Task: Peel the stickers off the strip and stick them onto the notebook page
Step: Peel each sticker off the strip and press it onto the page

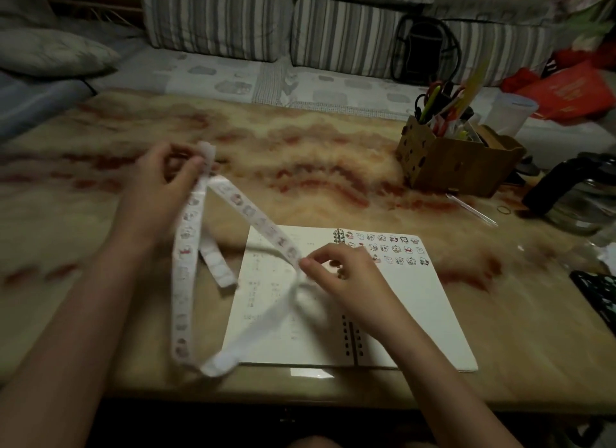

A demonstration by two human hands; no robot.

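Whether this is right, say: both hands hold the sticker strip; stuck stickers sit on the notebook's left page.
No: the head view shows stuck stickers on the right page of the notebook; left hand and right hand hold the sticker strip.

Dim warm light; motion blur throughout; wide-angle bending at edges

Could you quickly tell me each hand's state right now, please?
Left hand: pinching the sticker strip.
Right hand: pinching the same strip.
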